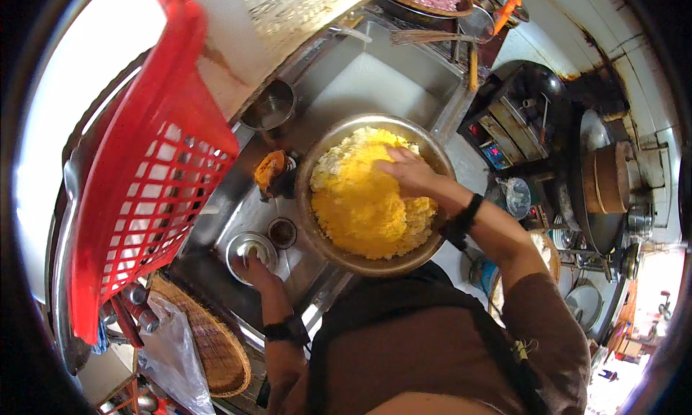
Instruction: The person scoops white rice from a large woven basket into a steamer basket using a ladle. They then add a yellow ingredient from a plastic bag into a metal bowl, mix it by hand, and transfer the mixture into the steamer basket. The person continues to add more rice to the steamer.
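A large round metal basin rests across the sink's edge in front of me, heaped with a yellow, crumbly, grain-like food that shows paler patches at the rim. My right hand is in the basin, its fingers spread on the food at the right side. Down in the sink compartment at the left, my left hand reaches to a small round metal bowl and overlaps its rim; whether the fingers grip it I cannot tell. An orange piece of what may be squash lies between basin and basket.
A red plastic basket stands tall at the left. Beyond the basin are a metal pot and another sink compartment holding cloudy liquid. A woven tray lies lower left; a wok and stove stand right.
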A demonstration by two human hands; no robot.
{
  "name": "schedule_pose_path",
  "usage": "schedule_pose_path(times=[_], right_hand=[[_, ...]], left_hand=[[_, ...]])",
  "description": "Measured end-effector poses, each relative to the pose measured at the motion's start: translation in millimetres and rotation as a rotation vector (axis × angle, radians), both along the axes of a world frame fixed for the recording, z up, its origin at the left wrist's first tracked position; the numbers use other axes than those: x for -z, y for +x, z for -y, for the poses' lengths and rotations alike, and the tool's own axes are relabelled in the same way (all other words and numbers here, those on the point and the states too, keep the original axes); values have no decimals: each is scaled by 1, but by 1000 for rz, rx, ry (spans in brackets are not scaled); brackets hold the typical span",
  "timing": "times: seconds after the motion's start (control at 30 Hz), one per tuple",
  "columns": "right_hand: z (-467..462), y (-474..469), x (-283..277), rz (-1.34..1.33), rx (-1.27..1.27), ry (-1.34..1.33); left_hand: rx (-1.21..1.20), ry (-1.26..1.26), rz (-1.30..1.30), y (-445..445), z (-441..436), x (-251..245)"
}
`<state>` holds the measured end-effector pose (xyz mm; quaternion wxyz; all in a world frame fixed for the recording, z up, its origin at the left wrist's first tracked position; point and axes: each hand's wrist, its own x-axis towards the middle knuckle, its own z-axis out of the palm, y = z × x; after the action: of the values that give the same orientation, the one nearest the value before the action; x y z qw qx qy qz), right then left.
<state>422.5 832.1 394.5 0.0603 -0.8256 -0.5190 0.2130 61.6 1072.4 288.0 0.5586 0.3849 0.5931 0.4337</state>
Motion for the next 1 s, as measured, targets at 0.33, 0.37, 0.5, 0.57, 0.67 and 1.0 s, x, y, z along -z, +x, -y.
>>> schedule_pose_path(times=[0.33,0.37,0.5,0.57,0.67,1.0], right_hand=[[20,-3,-28,-59,33,50],[33,3,-31,-19,14,47],[39,-26,-29,-8,114,-120],[32,-36,-16,77,170,-108],[20,-50,-9,38,352,-31],[16,-60,-6,-297,391,282]], left_hand=[[1523,845,-869,176,92,-107],[1548,788,-899,183,93,-119],[1526,786,-844,197,91,-91],[1525,676,-826,201,93,-90],[1503,532,-765,203,93,-95],[1552,925,-483,184,77,-58]])
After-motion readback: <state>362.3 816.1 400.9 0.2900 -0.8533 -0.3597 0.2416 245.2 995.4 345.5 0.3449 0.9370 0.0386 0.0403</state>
